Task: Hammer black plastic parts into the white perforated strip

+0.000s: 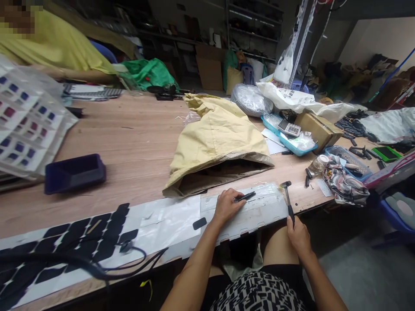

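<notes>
My left hand [228, 205] is closed on a thin black tool [246, 197], pressing it onto a long grey-white strip [259, 211] that lies along the table's front edge. My right hand [298, 235] grips the black handle of a small hammer [286, 195], whose metal head rests near the strip's right end. A small black patch [199, 223] lies on the strip just left of my left wrist.
A yellow sack [215, 140] lies open behind the strip. Black cut pieces [94, 235] and black cables [81, 263] cover the strip's left part. A dark tray [74, 172] sits left. Blue trays, a calculator [289, 128] and a cardboard box [319, 127] crowd the right. A person in yellow [52, 43] is far left.
</notes>
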A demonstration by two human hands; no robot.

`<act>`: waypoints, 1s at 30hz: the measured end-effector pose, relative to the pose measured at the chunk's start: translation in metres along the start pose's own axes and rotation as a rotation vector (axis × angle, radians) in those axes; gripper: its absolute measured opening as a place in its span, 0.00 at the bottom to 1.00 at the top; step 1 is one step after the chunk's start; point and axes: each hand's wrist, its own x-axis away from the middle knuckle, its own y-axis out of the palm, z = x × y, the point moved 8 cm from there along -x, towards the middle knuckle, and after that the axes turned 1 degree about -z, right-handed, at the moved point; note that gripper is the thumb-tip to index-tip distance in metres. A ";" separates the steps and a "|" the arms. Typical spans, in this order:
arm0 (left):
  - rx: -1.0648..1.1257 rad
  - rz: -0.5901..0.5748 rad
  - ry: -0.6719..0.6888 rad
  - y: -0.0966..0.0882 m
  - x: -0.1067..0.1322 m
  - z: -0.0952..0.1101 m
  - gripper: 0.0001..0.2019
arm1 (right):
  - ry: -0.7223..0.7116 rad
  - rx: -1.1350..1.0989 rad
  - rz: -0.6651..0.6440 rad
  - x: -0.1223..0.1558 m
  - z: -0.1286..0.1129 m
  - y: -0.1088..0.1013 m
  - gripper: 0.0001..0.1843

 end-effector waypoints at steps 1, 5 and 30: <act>-0.004 0.007 0.004 0.000 0.001 0.000 0.10 | -0.013 -0.012 0.007 0.000 0.000 0.000 0.21; 0.011 0.006 0.006 0.001 0.001 0.000 0.10 | -0.124 -0.071 0.042 0.008 -0.010 -0.001 0.21; 0.053 -0.037 -0.064 -0.001 -0.004 0.001 0.08 | -0.526 0.117 0.078 0.043 -0.093 0.005 0.20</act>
